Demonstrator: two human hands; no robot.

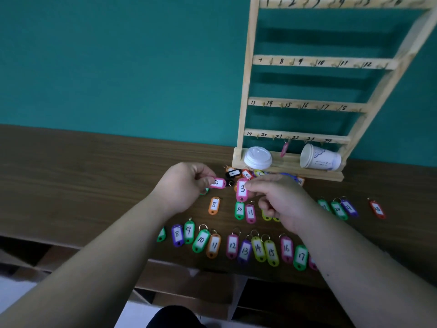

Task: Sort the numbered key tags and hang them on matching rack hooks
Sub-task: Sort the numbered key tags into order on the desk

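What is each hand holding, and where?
Left hand pinches a sideways pink tag by its left end; right hand pinches pink tag 3 at its right edge.

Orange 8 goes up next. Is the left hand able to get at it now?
Likely yes for reach: the orange 8 tag lies uncovered close by the left hand, but that hand pinches a pink tag.

Rack top [328, 4]: cut by the upper edge.
Yellow tags [266, 216]: mostly behind the right hand [283, 204].
Green tag [205, 191]: nearly hidden by the left hand [183, 185].
Hanging tag [284, 149]: edge-on, number unreadable.
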